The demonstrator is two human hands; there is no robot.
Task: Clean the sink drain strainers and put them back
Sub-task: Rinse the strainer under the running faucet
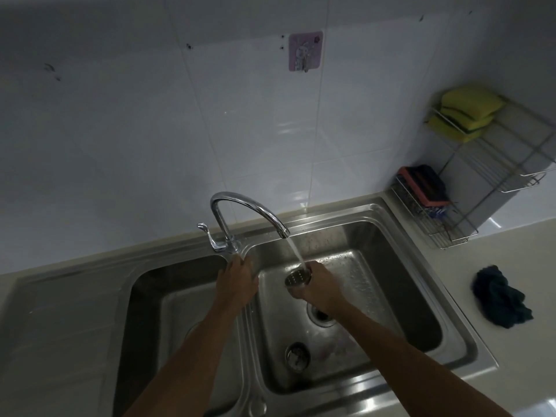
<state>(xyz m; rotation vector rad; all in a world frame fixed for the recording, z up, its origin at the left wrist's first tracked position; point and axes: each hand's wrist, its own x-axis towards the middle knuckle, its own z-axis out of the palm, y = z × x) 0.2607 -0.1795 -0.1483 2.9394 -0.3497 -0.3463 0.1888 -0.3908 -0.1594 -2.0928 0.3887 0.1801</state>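
Observation:
My right hand (320, 288) grips a round metal drain strainer (297, 278) over the right basin, its perforated side tilted up under the running stream from the faucet (240, 209). My left hand (237, 279) rests with straight fingers on the ridge between the two basins, just below the faucet base. A second strainer (297, 356) lies on the floor of the right basin near its front. The open drain hole (321, 316) shows partly behind my right wrist.
The double steel sink (421, 245) fills the counter. A dark crumpled cloth (501, 300) lies on the counter at right. A wire rack (451, 227) in the corner holds a pink-edged scrubber (427, 188) and yellow sponges (466, 111). A hook (305, 51) hangs on the tiled wall.

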